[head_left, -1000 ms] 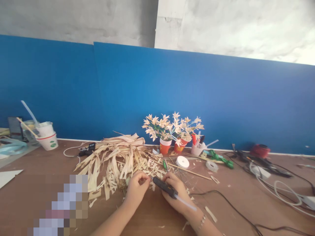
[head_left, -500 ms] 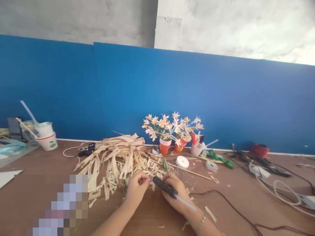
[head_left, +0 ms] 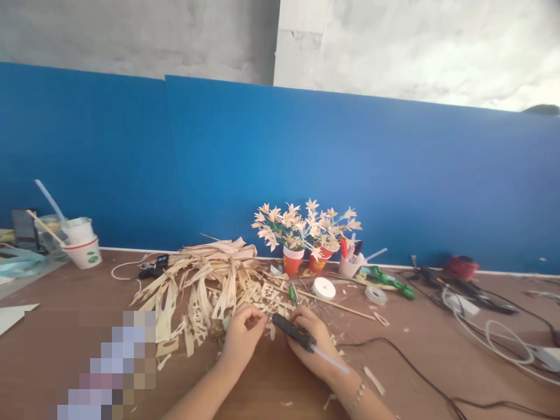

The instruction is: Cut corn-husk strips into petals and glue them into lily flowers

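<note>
My right hand (head_left: 312, 341) is wrapped around a black glue gun (head_left: 293, 332) with a translucent glue stick jutting from its back end. The gun's front end points toward my left hand (head_left: 245, 335), whose thumb and forefinger are pinched together on something too small to make out. Behind my left hand lies a heap of dried husks (head_left: 219, 274) with cut husk pieces along its near side. Farther back, husk flowers (head_left: 291, 219) on green stems stand in a red paper cup (head_left: 292, 261), beside a second red cup (head_left: 318, 262) of flowers.
A white tape roll (head_left: 324, 288), a clear tape roll (head_left: 376, 295), thin wires and a long stick lie beyond my right hand. Cables (head_left: 411, 356) cross the right side. White cups (head_left: 83, 254) stand at the far left. A blue partition (head_left: 280, 157) rises behind the table.
Both hands and the glue gun stay almost where they were. A dark shape now shows above the partition at the far right.
</note>
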`<state>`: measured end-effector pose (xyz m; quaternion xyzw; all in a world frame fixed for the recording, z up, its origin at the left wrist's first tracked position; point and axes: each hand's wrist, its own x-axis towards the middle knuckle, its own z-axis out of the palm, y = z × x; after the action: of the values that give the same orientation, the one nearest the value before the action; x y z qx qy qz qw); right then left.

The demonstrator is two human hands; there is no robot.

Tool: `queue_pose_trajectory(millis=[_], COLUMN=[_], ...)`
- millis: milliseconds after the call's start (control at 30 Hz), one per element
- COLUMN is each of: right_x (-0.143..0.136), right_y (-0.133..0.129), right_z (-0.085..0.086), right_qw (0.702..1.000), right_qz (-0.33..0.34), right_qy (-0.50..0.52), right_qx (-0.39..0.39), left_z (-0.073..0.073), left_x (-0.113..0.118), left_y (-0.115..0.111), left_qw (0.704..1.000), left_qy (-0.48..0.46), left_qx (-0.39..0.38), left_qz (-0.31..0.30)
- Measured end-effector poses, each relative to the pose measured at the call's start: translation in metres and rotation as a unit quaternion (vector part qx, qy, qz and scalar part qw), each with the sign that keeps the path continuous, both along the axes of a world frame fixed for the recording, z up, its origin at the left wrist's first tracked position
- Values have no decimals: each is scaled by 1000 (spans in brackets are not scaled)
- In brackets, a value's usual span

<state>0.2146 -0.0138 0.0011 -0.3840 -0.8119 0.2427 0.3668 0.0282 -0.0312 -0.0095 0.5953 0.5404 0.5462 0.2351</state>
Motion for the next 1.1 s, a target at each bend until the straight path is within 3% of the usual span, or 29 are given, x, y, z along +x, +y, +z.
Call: queue_pose_trajectory(millis=[367, 600, 700, 833, 1000, 1100], right_x=[3, 8, 11, 15, 11, 13], right_y=[4, -3, 0, 6, -4, -6], right_z=[4, 12, 10, 6, 18, 29], right_qw=[999, 992, 985, 986, 987, 976], right_qz=[-36, 54, -11, -97, -7, -14], right_qy=[9, -116, -171, -137, -153, -203], right_qx=[0, 24, 4, -13, 58, 77], left_z=[-3, -5, -2, 1, -2, -3], left_x=[1, -2, -5, -5, -2, -6], left_y=[-2, 0, 1, -1, -2, 1], left_qw=[997, 997, 998, 998, 997, 998], left_qy=[79, 78, 42, 43, 72, 45], left_qx=[26, 9, 9, 25, 20, 20], left_qz=[-5, 12, 42, 38, 11, 35])
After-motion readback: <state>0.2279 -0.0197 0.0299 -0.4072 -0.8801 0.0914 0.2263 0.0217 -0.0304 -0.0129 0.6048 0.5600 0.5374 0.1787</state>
